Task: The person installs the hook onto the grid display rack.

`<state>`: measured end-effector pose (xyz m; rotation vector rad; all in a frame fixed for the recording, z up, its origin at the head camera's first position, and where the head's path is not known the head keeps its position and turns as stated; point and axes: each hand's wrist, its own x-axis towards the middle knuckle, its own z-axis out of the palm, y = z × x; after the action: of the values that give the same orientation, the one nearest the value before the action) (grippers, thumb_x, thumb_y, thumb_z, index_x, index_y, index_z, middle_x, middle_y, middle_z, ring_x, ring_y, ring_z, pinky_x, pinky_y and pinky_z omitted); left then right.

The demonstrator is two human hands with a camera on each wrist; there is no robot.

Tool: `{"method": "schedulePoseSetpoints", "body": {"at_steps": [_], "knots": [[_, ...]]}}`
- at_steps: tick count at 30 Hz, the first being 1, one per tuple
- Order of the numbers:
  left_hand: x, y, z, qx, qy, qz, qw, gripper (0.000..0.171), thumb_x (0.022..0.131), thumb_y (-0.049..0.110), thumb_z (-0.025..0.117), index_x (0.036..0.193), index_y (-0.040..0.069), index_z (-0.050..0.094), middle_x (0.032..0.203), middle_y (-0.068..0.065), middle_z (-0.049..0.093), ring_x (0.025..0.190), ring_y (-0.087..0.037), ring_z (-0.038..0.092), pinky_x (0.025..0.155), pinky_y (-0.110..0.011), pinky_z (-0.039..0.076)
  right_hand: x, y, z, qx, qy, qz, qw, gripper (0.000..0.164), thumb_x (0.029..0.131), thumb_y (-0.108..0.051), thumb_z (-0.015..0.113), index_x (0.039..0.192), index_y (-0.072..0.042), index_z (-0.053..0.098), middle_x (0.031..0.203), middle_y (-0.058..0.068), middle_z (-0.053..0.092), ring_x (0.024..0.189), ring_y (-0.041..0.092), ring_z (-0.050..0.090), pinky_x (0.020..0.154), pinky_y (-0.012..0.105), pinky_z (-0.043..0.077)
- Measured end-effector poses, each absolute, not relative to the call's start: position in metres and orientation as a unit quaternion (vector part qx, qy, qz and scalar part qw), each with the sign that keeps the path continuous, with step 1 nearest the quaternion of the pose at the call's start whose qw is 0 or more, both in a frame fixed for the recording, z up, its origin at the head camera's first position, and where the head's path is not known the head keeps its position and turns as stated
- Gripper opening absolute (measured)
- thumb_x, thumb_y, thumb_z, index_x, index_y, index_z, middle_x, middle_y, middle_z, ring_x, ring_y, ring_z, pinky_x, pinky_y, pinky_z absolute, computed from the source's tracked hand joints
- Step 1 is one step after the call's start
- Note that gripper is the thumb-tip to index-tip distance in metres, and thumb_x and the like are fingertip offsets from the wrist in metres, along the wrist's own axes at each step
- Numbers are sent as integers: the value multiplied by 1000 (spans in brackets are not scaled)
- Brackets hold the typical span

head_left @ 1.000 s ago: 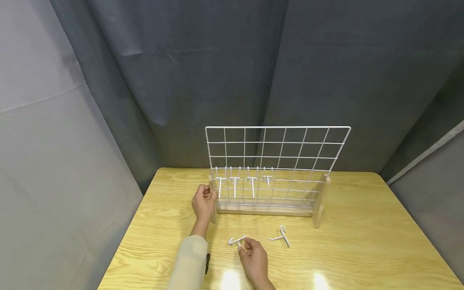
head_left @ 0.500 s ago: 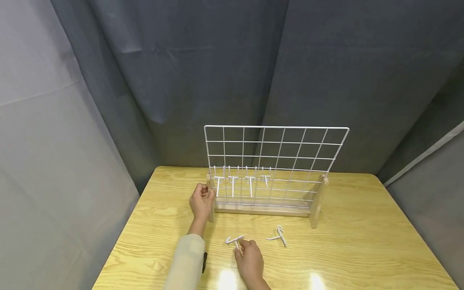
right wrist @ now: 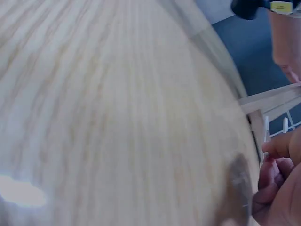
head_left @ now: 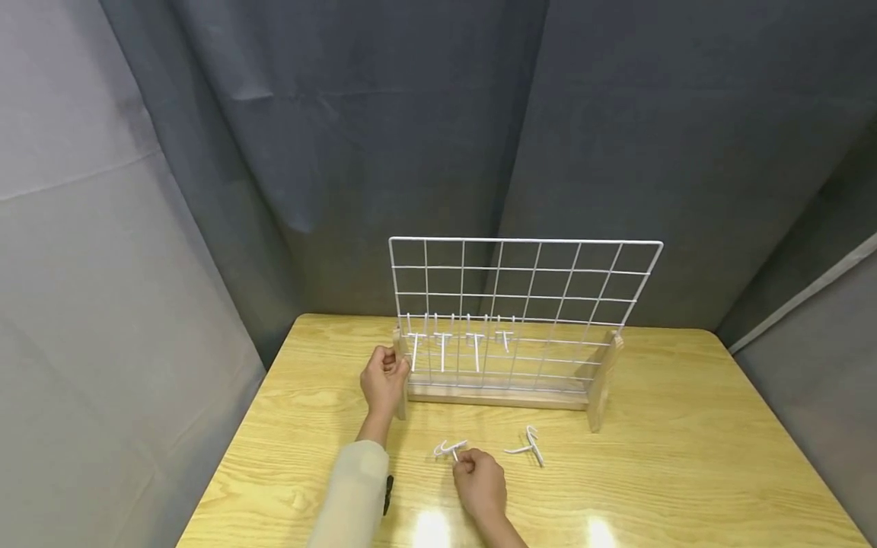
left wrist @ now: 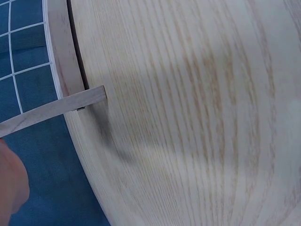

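Observation:
In the head view my left hand (head_left: 382,380) grips the left wooden side post (head_left: 402,409) of a display stand. That stand bears a white wire grid panel (head_left: 524,268), tilted back. With thumb and fingers my right hand (head_left: 481,485) pinches a white wire-grid hook (head_left: 451,447) by its arm, in front of the stand. Its two curved prongs point to the left. The right wrist view shows this hook (right wrist: 266,128) upright at the fingertips. In the left wrist view only part of my left hand (left wrist: 10,183) shows, at the post's end.
Several white hooks (head_left: 442,354) hang in a row on the grid's left half. Another loose hook (head_left: 529,447) lies on the wooden table (head_left: 685,457), right of my right hand. A dark curtain (head_left: 425,152) stands behind the table.
My right hand has turned the hook slightly, so that both prongs show, and has shifted a little to the right and up. The left hand stays on the post.

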<state>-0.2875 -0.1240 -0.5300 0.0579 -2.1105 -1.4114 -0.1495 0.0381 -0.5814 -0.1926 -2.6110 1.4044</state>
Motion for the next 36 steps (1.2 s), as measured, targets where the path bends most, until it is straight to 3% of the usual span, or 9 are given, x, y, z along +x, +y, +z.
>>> {"method": "schedulePoseSetpoints", "body": {"at_steps": [8,15,19,26,33,36], "knots": [[-289,-123,-533,30,-797,-529,290,18,71,4,71,87,8,62,80,-3,67,71,-17,65,63,-32,55,-150,53,-566,-93,-782,616,-3,9,79,1,63,86,6,66,66,3,59,58,13,53,46,17,43],[-290,-124,-534,30,-792,-535,294,19,71,1,71,86,8,62,79,-3,67,71,-18,64,63,-31,55,-153,69,-551,-96,-654,743,-105,23,85,-7,61,99,11,59,74,3,57,60,7,49,45,12,38],[-291,-124,-534,29,-793,-533,293,19,71,2,71,86,8,62,80,-3,67,71,-17,64,62,-31,55,-156,78,-545,-93,-577,800,-138,22,87,-6,60,102,9,57,79,3,58,62,6,48,47,11,38],[-291,-124,-534,21,-795,-525,304,19,71,3,71,87,8,62,79,-2,67,70,-17,64,62,-33,54,-162,88,-535,-109,-487,854,-145,13,90,-4,55,101,3,55,82,2,56,66,5,48,50,8,37],[-290,-123,-534,22,-795,-522,308,19,70,4,71,86,8,62,79,-3,67,69,-17,64,63,-34,54,-171,98,-521,-134,-423,890,-106,14,92,-2,50,106,2,49,80,0,52,65,5,47,50,7,36],[-290,-123,-534,22,-794,-522,310,19,70,3,72,86,8,62,79,-3,67,69,-17,64,63,-34,54,-175,101,-515,-132,-408,898,-93,8,93,-4,49,101,-2,49,78,-1,52,64,4,48,50,8,36]]}}
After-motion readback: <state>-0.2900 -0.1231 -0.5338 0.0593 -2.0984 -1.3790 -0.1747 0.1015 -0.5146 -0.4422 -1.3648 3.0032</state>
